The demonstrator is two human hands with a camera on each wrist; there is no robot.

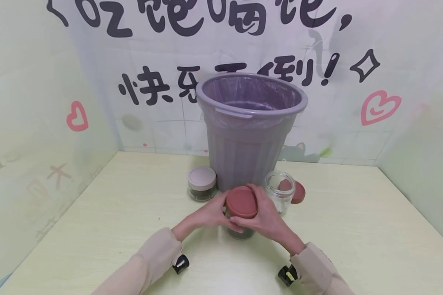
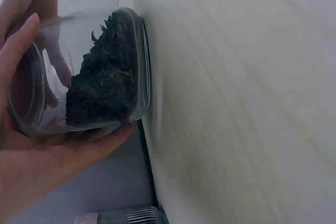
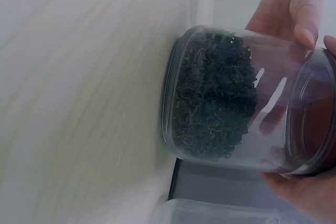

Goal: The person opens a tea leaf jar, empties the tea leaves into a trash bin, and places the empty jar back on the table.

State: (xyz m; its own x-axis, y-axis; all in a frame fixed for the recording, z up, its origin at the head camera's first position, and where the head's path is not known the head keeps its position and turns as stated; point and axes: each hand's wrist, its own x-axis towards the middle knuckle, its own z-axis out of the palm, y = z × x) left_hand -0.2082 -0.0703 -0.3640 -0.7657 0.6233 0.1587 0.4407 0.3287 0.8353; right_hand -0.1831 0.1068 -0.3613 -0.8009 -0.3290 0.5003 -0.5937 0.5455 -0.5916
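A clear glass jar (image 2: 63,98), part filled with dark, curled dried leaves (image 3: 210,98) that look like tea, stands on the table with a red lid (image 1: 241,201) on its mouth. My left hand (image 1: 211,214) holds the jar from the left, its fingers lying along the glass in the left wrist view. From the right, my right hand (image 1: 267,216) grips round the lid, with the thumb across the front and the fingers behind. Both thumbs meet at the jar's near side. How tightly the lid sits is hard to tell.
Behind the jar stands a grey-purple lined bin (image 1: 249,143) against the printed back wall. A jar with a pale pink lid (image 1: 202,178) sits to its left. Right of my hands are an uncovered glass jar (image 1: 280,200) and, partly behind it, another red lid (image 1: 300,192).
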